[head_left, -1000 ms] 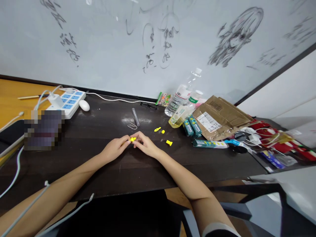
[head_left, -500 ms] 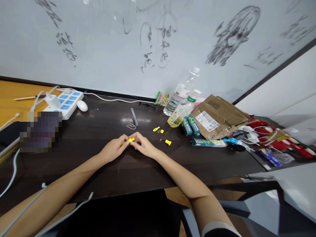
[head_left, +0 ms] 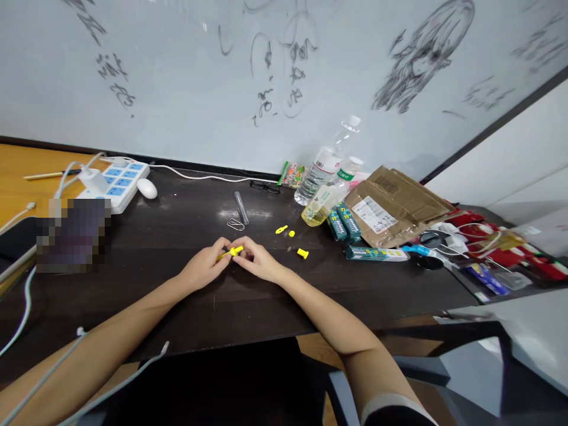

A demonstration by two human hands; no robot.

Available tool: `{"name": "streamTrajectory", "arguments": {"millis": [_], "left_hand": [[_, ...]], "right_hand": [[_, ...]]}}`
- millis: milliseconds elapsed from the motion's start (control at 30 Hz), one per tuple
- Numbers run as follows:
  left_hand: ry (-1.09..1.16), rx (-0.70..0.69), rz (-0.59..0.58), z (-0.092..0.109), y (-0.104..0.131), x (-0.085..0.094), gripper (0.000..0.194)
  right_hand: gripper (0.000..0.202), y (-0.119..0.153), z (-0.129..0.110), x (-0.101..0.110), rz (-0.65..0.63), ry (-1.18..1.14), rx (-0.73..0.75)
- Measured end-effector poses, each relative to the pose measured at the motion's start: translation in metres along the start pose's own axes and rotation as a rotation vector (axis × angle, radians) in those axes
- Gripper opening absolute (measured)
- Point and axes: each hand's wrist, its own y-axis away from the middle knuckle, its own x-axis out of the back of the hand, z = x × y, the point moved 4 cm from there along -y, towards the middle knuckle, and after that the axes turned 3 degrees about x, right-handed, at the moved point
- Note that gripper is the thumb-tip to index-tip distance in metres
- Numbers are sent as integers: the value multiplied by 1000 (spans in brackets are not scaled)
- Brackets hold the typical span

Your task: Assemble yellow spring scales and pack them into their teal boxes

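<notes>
My left hand (head_left: 205, 266) and my right hand (head_left: 257, 259) meet above the dark table (head_left: 261, 307). Between their fingertips is a small yellow piece (head_left: 236, 251), with a thin yellow end sticking out toward the left. Both hands are closed in a pinch on it. To the right of my hands lie a slim yellow part (head_left: 281, 229), a tiny round yellow part (head_left: 291, 234) and a larger yellow part (head_left: 302, 254). Behind my hands are a paper clip (head_left: 235, 225) and a clear tube (head_left: 241, 207).
A power strip (head_left: 126, 183), a white mouse (head_left: 147, 189) and a blurred-out device (head_left: 73, 235) are at the left. Glasses (head_left: 265, 187), bottles (head_left: 322, 204), green boxes (head_left: 338, 222) and a brown package (head_left: 394, 204) stand or lie toward the back right.
The yellow piece shows slightly more between my fingertips, and the fingers of my right hand have shifted a little. The camera view has moved slightly.
</notes>
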Motion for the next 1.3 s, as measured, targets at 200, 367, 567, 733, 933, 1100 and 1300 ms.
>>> {"name": "streamTrajectory", "arguments": {"millis": [200,367,567,733,933,1100,1300], "left_hand": [[3,-18,27,0,-2,-1,18],[-28,-32,38,1,-2,-1,21],[-15,-14,0,0,-1,-1,30],[-43,11,58,-2,-2,4,42],[-92,-22,83,0,-1,5,32],[-111,-47,87,5,1,7,23],[-115,-38,74,1,-1,5,23]], "right_hand": [[25,-2,-4,4,8,-92,4],[24,-3,-4,7,23,-87,1],[27,-1,0,1,-4,12,1],[35,-1,-9,16,13,170,43],[20,-3,-6,48,210,486,-41],[16,-4,7,46,191,726,-92],[27,0,19,77,203,1129,-239]]}}
